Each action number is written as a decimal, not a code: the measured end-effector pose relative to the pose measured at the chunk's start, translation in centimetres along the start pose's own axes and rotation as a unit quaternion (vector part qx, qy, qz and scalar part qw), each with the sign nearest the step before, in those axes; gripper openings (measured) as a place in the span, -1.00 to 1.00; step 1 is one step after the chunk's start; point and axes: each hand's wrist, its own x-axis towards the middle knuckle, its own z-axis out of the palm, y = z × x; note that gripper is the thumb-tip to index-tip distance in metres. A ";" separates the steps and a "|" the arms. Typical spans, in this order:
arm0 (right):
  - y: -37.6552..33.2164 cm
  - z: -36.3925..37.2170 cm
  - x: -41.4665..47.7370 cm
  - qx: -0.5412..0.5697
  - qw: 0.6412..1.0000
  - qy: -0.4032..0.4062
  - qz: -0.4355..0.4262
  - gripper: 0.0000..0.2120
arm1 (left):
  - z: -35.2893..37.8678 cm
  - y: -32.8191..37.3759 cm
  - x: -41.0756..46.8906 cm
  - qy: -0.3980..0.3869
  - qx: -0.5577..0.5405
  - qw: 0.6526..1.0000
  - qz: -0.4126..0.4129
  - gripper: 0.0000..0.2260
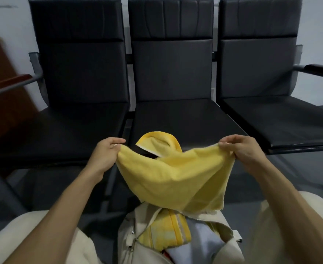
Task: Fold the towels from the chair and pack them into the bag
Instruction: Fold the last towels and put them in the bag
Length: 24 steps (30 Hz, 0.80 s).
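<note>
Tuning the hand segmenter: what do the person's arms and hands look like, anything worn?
The left grip and right grip are bare hands: no gloves, rings or watch visible. Both forearms are bare, no sleeves in view. Cream trousers cover the legs.

Three black chairs [172, 73] against white wall [6, 21]

a towel [173, 174] hangs between both hands above the open bag [137, 244], before the middle chair [173, 115]; another towel [166, 231] lies in the bag.
</note>
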 end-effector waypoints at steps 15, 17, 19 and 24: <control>-0.5 -0.5 0.9 0.173 0.983 -0.014 0.061 -0.72 | -2.4 0.5 0.5 0.038 -0.075 0.996 0.000 -0.84; -0.8 -0.5 0.7 0.172 0.984 -0.002 0.044 -0.65 | -2.9 0.8 0.2 -0.039 -0.069 0.997 0.012 -0.84; -1.2 -0.4 0.3 0.140 0.990 0.006 0.014 -0.58 | -2.9 0.7 0.1 -0.084 -0.013 0.996 0.022 -0.70; -1.3 0.7 -0.5 -0.147 0.978 0.096 -0.113 -0.76 | -1.5 0.4 0.1 0.041 0.194 0.976 0.087 -0.73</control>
